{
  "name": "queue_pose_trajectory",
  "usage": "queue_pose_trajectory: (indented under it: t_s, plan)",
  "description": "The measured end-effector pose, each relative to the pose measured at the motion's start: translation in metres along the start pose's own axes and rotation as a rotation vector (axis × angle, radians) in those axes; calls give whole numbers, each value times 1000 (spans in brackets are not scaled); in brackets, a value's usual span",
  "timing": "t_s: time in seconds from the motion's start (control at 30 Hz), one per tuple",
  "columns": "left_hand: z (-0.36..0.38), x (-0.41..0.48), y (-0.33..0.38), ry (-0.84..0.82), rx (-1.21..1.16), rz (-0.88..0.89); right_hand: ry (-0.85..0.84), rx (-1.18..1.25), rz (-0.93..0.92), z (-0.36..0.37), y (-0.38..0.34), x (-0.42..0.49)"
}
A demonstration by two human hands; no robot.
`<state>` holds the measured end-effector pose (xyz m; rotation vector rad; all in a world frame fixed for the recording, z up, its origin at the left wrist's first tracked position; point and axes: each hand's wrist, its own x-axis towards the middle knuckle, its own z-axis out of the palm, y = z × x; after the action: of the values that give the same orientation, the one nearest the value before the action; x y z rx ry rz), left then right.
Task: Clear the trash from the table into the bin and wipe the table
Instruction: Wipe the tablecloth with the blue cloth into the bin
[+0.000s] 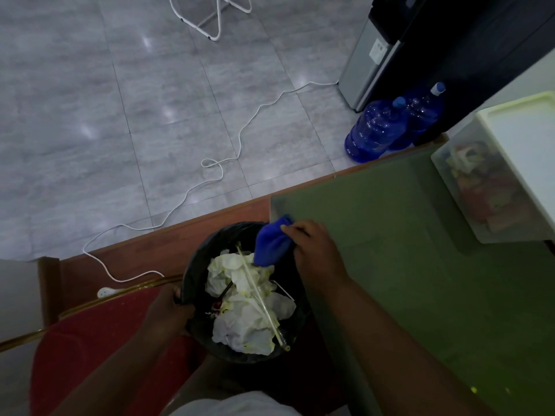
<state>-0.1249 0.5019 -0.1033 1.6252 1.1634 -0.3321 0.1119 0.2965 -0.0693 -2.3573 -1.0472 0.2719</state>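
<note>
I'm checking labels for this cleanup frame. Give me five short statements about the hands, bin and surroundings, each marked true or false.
1. The right hand grips a blue cloth at the edge of the green table. True.
2. The bin has nothing in it. False: it holds crumpled white paper and a thin clear stick.
3. The left hand holds the bin by its rim. True.
4. Two blue water bottles stand on the table. False: they stand on the floor beyond it.
5. The cloth hangs partly over the bin's opening. True.
</note>
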Motion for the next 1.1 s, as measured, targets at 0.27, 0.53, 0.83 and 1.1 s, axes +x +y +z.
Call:
queue_pose_trajectory:
  t_s: [0.27,0.53,0.83,1.1]
  plan:
    - [14,-32,-17,25,-53,-28,276,-240,604,-125,136,-55]
    - [35,-50,-31,-5,-106,-43,112,-258,399,-30,48,-94]
    - [41,-61,-30,-22,-124,-34,263,157,230,-45,1,-102]
    - [41,-58,-27,-19,-102,-32,262,-213,681,-126,126,-110]
